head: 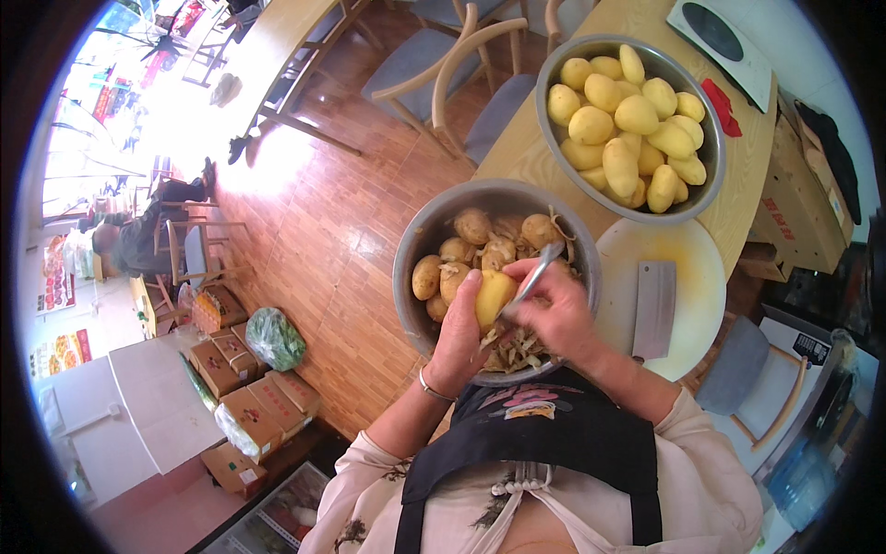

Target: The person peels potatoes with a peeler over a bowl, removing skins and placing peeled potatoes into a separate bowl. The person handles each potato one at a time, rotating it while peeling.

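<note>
My left hand (460, 332) grips a peeled yellow potato (495, 294) above a metal basin (423, 221). My right hand (557, 308) holds a slim metal peeler (534, 282), whose lower end meets the potato's side. Unpeeled brown potatoes (473, 226) and a heap of potato peelings (516, 352) lie in this basin, partly hidden by my hands. Farther off to the right, a second metal basin (543, 114) is filled with peeled potatoes (619, 163). A cleaver (655, 308) rests flat on a round white cutting board (695, 294) to the right of my right hand.
Both the far basin and a white scale (727, 41) stand on a wooden table (509, 152), with a red cloth (721, 107) between them. Chairs (422, 76) line its left side. Cardboard boxes (259, 419) and a bagged green vegetable (275, 338) sit on the floor. A person (145, 239) sits far left.
</note>
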A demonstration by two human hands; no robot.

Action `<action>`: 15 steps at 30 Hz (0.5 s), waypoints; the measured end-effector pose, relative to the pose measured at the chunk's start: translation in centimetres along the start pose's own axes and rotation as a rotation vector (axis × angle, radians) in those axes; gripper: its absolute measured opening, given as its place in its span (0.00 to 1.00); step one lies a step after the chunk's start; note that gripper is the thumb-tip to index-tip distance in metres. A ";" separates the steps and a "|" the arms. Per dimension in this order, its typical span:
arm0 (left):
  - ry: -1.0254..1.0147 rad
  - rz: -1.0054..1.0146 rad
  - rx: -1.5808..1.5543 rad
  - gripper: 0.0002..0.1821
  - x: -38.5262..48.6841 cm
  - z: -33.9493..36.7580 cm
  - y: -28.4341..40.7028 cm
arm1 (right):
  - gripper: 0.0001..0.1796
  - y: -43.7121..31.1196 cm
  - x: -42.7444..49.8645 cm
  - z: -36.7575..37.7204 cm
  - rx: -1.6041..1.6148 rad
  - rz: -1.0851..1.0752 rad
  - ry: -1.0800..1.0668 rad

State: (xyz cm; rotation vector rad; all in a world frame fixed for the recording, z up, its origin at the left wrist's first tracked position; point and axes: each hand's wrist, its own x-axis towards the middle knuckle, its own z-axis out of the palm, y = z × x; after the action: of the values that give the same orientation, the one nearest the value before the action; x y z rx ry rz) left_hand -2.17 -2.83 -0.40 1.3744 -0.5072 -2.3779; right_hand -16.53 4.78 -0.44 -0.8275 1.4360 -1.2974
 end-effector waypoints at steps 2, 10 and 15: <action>-0.117 -0.023 0.048 0.27 -0.5 -0.4 0.3 | 0.12 0.6 1.3 -1.7 0.423 0.194 0.023; 0.051 0.065 -0.071 0.26 0.0 1.0 -0.1 | 0.18 2.4 0.3 0.3 0.003 -0.172 -0.042; -0.089 0.048 0.102 0.27 -0.1 -0.8 -0.6 | 0.14 1.5 1.3 -1.0 0.418 0.248 0.013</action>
State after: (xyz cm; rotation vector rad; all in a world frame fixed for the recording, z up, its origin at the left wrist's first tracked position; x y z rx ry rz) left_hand -1.54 -2.33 -1.00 1.2872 -0.6874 -2.4123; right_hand -17.68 4.12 -2.24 -0.3522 1.1746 -1.3461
